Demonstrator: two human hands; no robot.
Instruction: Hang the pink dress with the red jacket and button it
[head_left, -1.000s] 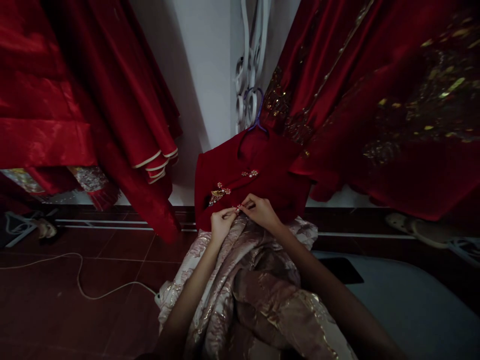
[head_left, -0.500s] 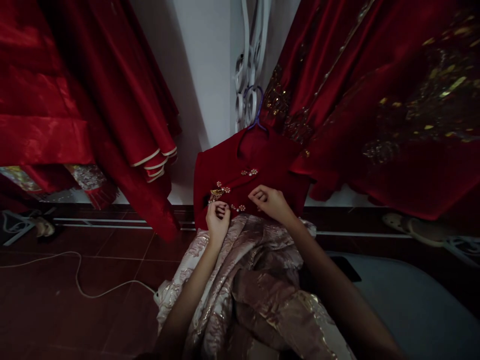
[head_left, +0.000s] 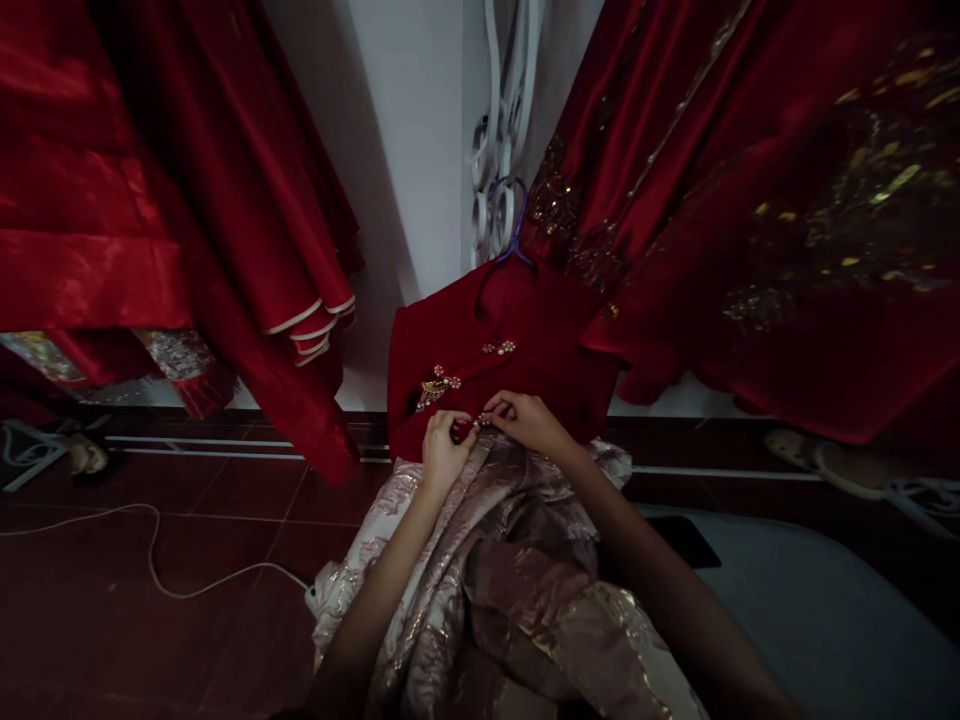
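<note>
A red garment hangs on a purple hanger, its front facing me. Two pearl-and-gold ornaments show on it: a flower clasp near the neck and a gold brooch with dangling strands at the left. My left hand pinches one end of a lower beaded clasp. From the other side, my right hand has thumb and fingers closed on the same clasp. Fingertips cover most of this clasp. Pale pink brocade fabric lies in folds beneath both forearms.
Red satin garments hang at the left and right, the right ones with gold sequins. A white scrolled metal stand rises behind. A white cable crosses the tiled floor. A dark phone-like slab rests on a grey surface.
My right hand has moved left and down to the lower clasp. My left hand has shifted slightly right, so both hands now meet at it.
</note>
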